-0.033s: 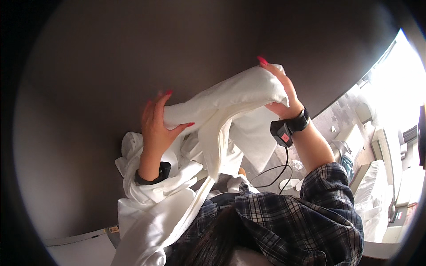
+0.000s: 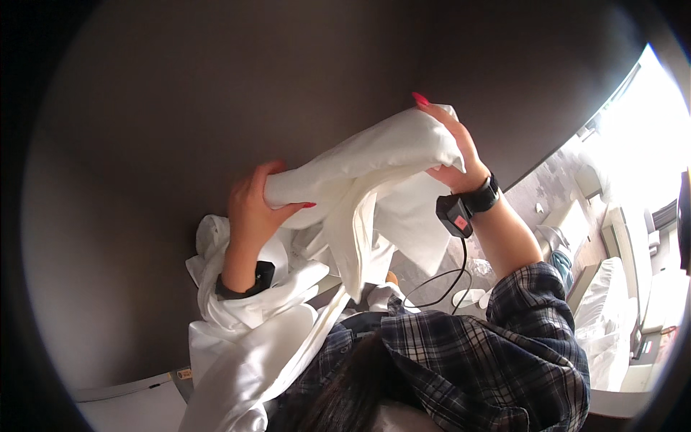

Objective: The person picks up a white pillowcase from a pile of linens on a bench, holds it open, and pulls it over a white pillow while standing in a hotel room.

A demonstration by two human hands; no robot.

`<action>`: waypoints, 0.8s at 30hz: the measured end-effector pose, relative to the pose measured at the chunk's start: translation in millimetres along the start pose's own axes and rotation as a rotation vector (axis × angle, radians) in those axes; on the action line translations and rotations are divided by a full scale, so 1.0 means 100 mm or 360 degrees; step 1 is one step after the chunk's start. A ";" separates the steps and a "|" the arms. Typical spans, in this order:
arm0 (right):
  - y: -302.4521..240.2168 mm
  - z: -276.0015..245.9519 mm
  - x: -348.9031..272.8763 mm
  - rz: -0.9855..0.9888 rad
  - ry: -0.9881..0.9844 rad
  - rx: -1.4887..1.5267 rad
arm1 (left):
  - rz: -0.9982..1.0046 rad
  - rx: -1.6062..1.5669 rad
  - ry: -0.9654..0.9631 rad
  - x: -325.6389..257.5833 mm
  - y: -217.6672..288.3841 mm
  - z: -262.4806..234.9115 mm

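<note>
A folded, thick bundle of white cloth (image 2: 360, 158) is held up in front of me, slanting upward to the right, with loose flaps hanging from its underside. My left hand (image 2: 248, 198) is closed round its left end, thumb in front and fingers over the back. At the other end, my right hand (image 2: 461, 151) grips the cloth, thumb and palm below and a red-nailed finger over the top edge. More white fabric (image 2: 252, 338) drapes over my left forearm and down past my chest. Whether it is one piece with the bundle, I cannot tell.
A dark grey-brown surface (image 2: 216, 86) spreads behind the cloth. Black straps circle both wrists; a cable (image 2: 432, 297) hangs from the right one. On the right, white slippers (image 2: 471, 297) lie on a patterned floor, near plastic-wrapped white stuff (image 2: 604, 324) and a bright window (image 2: 648, 108).
My left fingers have curled down from a spread pose onto the bundle's left end. The right hand and cloth have shifted very slightly left.
</note>
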State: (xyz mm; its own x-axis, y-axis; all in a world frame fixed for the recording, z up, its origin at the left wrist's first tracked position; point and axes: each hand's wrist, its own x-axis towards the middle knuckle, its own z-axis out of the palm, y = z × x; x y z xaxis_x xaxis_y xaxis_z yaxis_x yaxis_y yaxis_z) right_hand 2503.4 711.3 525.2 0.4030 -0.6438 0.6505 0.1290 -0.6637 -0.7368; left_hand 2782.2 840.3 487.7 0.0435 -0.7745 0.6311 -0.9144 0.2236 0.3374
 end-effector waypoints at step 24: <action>2.62 0.78 -2.00 0.1887 -0.0575 0.0108 | -0.0787 -0.0463 0.0338 0.62 0.29 -0.03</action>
State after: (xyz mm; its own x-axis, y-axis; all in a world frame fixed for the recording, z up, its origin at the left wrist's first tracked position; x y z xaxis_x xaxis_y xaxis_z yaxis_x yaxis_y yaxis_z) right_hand 2527.3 696.2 187.8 0.5278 -0.6839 -0.5036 -0.4430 0.2842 -0.8503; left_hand 2759.2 800.7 538.4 0.5413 -0.6994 0.4667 -0.6193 0.0438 0.7840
